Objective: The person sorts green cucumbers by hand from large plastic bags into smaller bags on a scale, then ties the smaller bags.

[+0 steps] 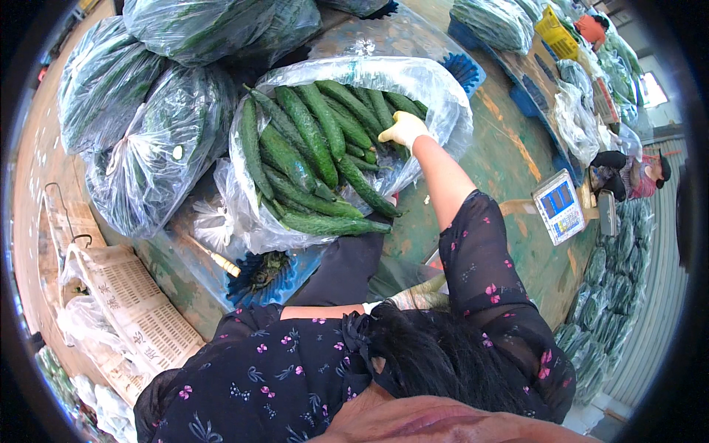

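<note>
A clear plastic bag (252,238) lies open before me, filled with dark green cucumbers (310,133). My right hand (407,130), in a pale yellow glove, is at the right side of the pile, touching or just above the cucumbers there. Its thumb points left, and its fingers are partly hidden, so a grip cannot be told. My left hand (418,297), in a whitish patterned glove, is low near my lap, beside dark green translucent plastic (396,277). Its fingers are partly hidden by my sleeve and hair, and what it holds cannot be told.
Tied bags of cucumbers (160,144) crowd the left. A yellow-handled tool (224,264) lies by a blue plastic pallet (304,271). Left of me is a printed woven sack (138,304). A digital scale (558,206) stands right; a person (645,174) is beyond it, another (591,29) farther off.
</note>
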A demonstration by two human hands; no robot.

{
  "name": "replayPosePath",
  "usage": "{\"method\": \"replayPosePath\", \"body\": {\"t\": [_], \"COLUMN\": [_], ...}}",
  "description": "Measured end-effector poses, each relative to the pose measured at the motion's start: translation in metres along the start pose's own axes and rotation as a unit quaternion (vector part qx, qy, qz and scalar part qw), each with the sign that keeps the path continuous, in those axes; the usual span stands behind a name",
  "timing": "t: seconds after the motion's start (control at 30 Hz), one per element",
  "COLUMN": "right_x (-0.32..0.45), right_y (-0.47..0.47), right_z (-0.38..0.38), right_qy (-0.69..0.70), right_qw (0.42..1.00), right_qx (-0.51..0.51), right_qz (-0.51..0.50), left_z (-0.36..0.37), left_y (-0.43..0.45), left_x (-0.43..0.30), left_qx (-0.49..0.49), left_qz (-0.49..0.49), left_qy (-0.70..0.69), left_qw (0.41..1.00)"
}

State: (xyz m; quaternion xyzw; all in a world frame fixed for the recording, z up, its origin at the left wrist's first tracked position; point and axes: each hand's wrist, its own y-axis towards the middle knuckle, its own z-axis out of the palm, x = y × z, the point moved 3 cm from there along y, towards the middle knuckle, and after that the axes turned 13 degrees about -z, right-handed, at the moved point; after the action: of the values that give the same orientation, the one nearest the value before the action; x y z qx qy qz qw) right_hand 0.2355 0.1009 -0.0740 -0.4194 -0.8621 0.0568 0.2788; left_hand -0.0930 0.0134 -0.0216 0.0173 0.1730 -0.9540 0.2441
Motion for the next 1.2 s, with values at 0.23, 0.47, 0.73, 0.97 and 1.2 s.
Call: {"method": "replayPosePath", "body": {"t": [0.23, 0.47, 0.73, 0.97, 1.2], "right_x": [0.036, 0.028, 0.04, 0.02, 0.031], "right_y": [0.018, 0.018, 0.019, 0.047, 0.057], "right_z": [-0.093, -0.135, -0.071, -0.068, -0.162], "right_qy": [0.247, 0.319, 0.317, 0.242, 0.186], "right_qw": [0.961, 0.936, 0.944, 0.942, 0.925], "right_qx": [-0.091, -0.027, 0.039, -0.097, -0.209], "right_qz": [-0.088, -0.145, -0.082, -0.209, -0.258], "left_z": [0.002, 0.008, 0.002, 0.006, 0.0], "left_y": [-0.003, -0.004, 0.0, -0.005, -0.001], "left_x": [-0.004, -0.009, -0.008, -0.008, -0.003], "left_qx": [-0.02, -0.042, -0.059, -0.035, 0.021], "left_qz": [-0.02, -0.046, -0.028, 0.049, 0.035], "left_qy": [0.021, 0.052, 0.047, -0.057, -0.058], "left_qw": [0.999, 0.997, 0.997, 0.997, 0.998]}}
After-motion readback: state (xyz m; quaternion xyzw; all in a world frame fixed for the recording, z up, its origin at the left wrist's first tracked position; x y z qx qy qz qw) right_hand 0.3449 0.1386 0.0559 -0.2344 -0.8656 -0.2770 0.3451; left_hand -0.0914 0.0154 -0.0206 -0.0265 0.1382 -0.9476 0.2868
